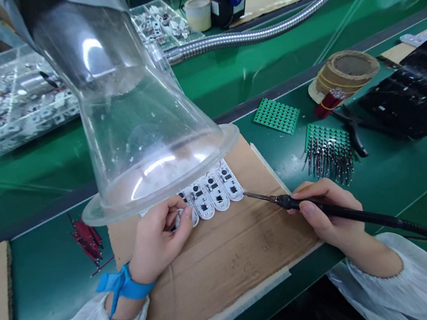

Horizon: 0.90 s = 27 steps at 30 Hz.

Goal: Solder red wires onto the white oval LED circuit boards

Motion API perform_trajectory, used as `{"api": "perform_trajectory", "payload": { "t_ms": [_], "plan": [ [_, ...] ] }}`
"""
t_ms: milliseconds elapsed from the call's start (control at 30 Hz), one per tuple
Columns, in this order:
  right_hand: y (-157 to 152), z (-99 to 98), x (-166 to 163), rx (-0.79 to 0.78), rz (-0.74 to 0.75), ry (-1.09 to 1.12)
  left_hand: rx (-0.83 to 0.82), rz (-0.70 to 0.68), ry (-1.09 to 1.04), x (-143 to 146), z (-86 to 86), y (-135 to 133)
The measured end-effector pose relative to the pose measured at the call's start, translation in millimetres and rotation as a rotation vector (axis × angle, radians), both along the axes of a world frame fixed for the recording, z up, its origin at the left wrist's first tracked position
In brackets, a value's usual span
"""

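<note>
My right hand [327,212] is closed around a black soldering iron [352,215], whose tip points left at a row of small white circuit boards [213,192]. My left hand [159,239] pinches a thin solder wire [204,204] that reaches over the same boards. The boards lie on a brown cardboard sheet [229,260], partly under the rim of a clear plastic fume hood [138,123]. A blue wrist strap [123,285] is tied around my left wrist.
Two green panel boards [276,115] [327,144] lie right of the cardboard, one with pins sticking out. Tape rolls [345,71] and a black device [417,90] sit at the right. Clear trays of parts [14,105] stand behind. Red-wired parts [86,239] lie left. A flexible metal hose [277,28] crosses the back.
</note>
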State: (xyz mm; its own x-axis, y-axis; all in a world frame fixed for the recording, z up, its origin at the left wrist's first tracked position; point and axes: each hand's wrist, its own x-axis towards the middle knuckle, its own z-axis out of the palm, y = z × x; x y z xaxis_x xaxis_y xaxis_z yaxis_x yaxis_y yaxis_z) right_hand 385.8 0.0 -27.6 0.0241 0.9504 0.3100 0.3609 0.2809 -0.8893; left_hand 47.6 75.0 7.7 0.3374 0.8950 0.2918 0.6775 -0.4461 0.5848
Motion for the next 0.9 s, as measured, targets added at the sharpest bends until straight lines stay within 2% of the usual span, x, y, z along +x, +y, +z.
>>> {"api": "perform_trajectory", "payload": {
  "t_ms": [100, 300, 500, 600, 900],
  "plan": [
    [0.2, -0.2, 0.1, -0.006, -0.006, 0.049, -0.016, 0.003, -0.018, 0.0, 0.0, 0.3],
    [2.2, 1.6, 0.5, -0.020, 0.036, -0.039, -0.025, 0.008, -0.025, -0.1, -0.4, 0.8],
    [2.1, 0.6, 1.2, -0.013, 0.040, 0.032, -0.062, 0.021, -0.029, -1.2, -0.5, 0.8],
    [3.3, 0.8, 1.5, -0.029, 0.067, -0.002, -0.075, 0.033, -0.031, -0.8, -0.8, 1.0],
    [2.3, 1.7, 2.7, -0.030, 0.092, -0.009, -0.034, 0.000, -0.041, -1.7, -1.9, 0.9]
  ]
}}
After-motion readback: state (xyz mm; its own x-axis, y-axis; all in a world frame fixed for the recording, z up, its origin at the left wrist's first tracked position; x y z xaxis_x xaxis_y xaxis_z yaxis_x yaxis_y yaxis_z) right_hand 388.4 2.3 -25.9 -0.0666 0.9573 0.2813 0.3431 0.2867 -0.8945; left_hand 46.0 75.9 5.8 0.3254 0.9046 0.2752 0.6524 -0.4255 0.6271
